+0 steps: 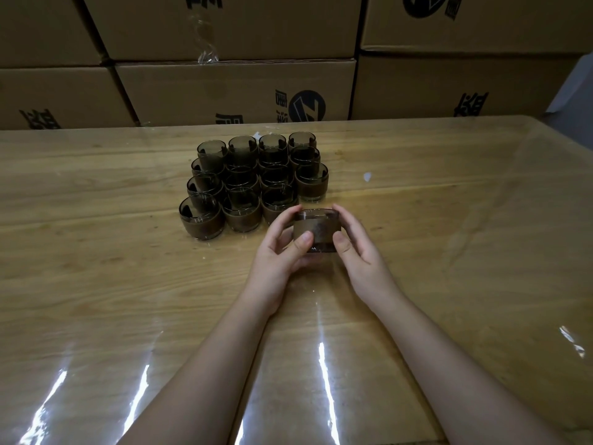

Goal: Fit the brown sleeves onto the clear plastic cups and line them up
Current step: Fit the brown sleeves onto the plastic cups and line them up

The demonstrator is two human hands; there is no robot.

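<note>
We hold one clear plastic cup wrapped in a brown sleeve just above the glossy wooden table, our left hand and right hand curled round its sides. Just beyond to the left, a block of sleeved cups stands in rows. Stacked printed cardboard boxes line the far edge.

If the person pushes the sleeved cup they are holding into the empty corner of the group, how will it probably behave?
The short clear plastic cup with a brown sleeve, gripped by left hand and right hand, looks light. It is squat, so it probably slides rather than tips. The glossy film on the wooden table likely lets it slide easily, perhaps nudging neighbouring sleeved cups.
</note>
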